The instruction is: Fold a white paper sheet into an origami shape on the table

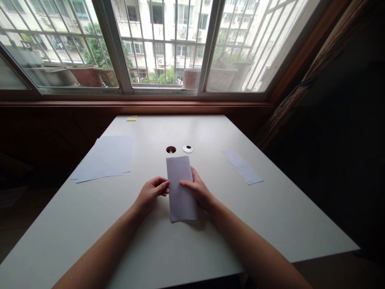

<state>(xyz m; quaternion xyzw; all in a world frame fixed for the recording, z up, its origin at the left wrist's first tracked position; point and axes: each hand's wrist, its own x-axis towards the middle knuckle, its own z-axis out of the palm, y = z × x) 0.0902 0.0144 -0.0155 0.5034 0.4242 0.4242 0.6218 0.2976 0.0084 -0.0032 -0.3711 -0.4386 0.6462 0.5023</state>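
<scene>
A narrow folded sheet of white paper is held up over the middle of the white table, its long side pointing away from me. My right hand grips its right edge, thumb on the front face and fingers behind. At the left edge, my left hand has curled fingers, with thumb and forefinger pinched at the paper's side. Part of the left fingers is hidden behind the sheet.
Flat sheets of white paper lie at the table's left side. A long paper strip lies to the right. Beyond the hands are a round cable hole and its white cover. A yellow slip sits at the far edge, below the window.
</scene>
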